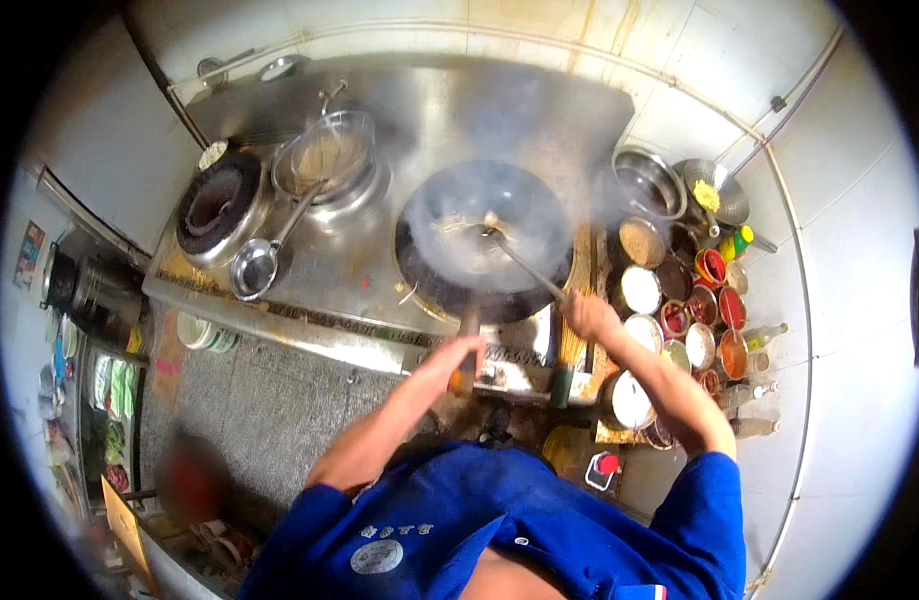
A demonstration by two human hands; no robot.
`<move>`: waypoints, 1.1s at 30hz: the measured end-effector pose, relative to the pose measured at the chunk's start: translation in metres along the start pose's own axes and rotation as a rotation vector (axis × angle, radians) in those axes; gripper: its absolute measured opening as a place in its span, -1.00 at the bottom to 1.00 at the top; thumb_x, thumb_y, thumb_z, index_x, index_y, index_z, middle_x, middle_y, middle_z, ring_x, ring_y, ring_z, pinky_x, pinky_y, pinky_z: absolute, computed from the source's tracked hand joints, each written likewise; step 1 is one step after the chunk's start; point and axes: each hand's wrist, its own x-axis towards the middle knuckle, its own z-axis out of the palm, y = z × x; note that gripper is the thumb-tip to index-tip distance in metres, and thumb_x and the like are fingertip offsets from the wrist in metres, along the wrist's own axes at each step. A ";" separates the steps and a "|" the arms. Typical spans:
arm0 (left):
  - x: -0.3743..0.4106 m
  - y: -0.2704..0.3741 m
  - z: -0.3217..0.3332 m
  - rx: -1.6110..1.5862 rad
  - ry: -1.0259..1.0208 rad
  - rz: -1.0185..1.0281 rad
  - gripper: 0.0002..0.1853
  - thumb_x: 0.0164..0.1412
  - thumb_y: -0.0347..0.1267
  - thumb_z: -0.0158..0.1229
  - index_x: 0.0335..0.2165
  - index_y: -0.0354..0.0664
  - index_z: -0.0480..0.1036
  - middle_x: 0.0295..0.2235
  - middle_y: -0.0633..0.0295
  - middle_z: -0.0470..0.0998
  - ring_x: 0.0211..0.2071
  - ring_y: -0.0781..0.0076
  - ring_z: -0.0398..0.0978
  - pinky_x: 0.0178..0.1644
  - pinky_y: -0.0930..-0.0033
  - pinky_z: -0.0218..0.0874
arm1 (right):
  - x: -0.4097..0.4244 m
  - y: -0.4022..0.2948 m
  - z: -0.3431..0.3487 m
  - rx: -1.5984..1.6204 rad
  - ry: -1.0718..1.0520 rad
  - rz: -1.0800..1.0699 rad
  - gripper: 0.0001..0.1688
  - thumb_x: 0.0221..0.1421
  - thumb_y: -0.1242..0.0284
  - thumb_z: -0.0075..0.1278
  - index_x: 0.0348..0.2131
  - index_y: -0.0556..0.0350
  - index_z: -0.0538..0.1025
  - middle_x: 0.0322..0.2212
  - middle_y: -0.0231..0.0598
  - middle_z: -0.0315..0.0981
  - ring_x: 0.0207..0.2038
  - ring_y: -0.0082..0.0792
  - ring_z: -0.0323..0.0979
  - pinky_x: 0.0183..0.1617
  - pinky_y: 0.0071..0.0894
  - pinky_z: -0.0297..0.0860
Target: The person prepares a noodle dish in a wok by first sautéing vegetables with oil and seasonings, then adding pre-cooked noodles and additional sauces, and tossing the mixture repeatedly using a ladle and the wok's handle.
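My left hand [452,358] grips the handle [464,379] of a dark wok [531,196] that sits on the range burner. Pale strips of food [459,225] lie in the wok, blurred by rising steam. My right hand [593,316] is closed around the shaft of a long metal wok utensil [531,270]. Its dark head reaches into the food at the wok's middle; steam hides whether it is a ladle or a spatula. Below my right hand, a bamboo wok brush [572,341] with a green end leans at the range's front edge.
Left of the wok, a mesh strainer [351,131] rests over a pot and a metal ladle [255,268] lies beside a second burner [218,199]. Several seasoning bowls [641,290] and bottles crowd the right side, below a metal basin [647,180] and a perforated strainer [729,187].
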 end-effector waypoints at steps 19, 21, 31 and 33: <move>0.042 -0.243 -0.275 -0.031 0.696 -0.274 -0.55 0.18 -0.08 0.00 -0.15 -0.25 0.38 -0.35 0.00 0.52 -0.42 0.20 0.52 -0.39 0.18 0.39 | 0.008 0.020 0.019 -0.152 -0.053 0.020 -0.57 0.23 0.27 -0.40 -0.23 0.33 0.32 -0.53 0.12 0.48 -0.48 0.00 0.51 -0.47 -0.02 0.42; 0.076 -0.266 -0.339 0.252 1.199 -0.298 -0.64 0.11 -0.31 0.08 -0.14 -0.29 0.36 -0.36 0.00 0.50 -0.45 0.21 0.51 -0.45 0.19 0.42 | 0.051 -0.017 0.021 0.120 -0.020 0.241 -0.57 0.22 0.25 -0.33 -0.26 0.33 0.34 -0.54 0.16 0.47 -0.49 0.00 0.51 -0.47 -0.03 0.43; 0.070 -0.312 -0.395 0.541 1.010 -0.041 -0.64 -0.23 -0.35 0.37 -0.41 -0.31 0.47 -0.43 -0.02 0.55 -0.48 0.08 0.54 -0.37 0.22 0.39 | -0.054 -0.067 -0.004 0.090 -0.031 0.170 -0.67 0.19 0.24 -0.17 -0.36 0.18 0.25 -0.74 0.10 0.35 -0.61 0.18 0.39 -0.54 0.07 0.32; 0.057 -0.266 -0.358 0.760 1.051 -0.042 -0.56 -0.30 -0.28 0.42 -0.39 -0.28 0.47 -0.34 -0.05 0.55 -0.38 0.03 0.54 -0.25 0.19 0.38 | -0.053 -0.042 0.028 0.058 -0.038 0.195 -0.66 0.18 0.25 -0.17 -0.37 0.21 0.24 -0.72 0.13 0.36 -0.59 0.19 0.40 -0.53 0.10 0.32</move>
